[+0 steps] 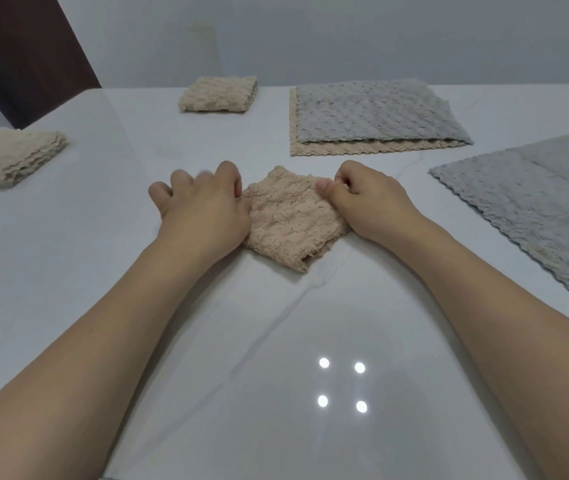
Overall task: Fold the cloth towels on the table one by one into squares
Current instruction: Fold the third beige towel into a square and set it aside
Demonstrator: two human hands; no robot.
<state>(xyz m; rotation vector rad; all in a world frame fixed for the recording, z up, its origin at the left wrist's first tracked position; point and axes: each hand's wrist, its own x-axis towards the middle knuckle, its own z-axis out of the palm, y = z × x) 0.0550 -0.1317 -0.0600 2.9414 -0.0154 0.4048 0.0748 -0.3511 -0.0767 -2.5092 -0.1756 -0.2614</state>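
- while both hands work at it, the folded beige towel [290, 218] lies at the middle of the white table [276, 358], turned a little so one corner points toward the person.
- the left hand [203, 206] rests at the towel's left edge with its fingers spread loosely; whether it grips any cloth i cannot tell.
- the right hand [362, 197] is curled narrow at the far right corner, thumb against fingers, seemingly pinching the cloth there.
- the towel looks plush, light and limp; it should bend wherever it is lifted and hold no crease by itself, so the layers may slide or spring open at the near edge, where they gape slightly.
- best taken at corners or along an edge, pinching all layers together, then pressed flat with the palm.
- two beige squares [219, 95] [9, 157] sit finished at the far left, well apart.
- to the right, a grey towel on a beige one [376, 116] and another grey towel [532, 216] wait unfolded, so the task seems about half done.
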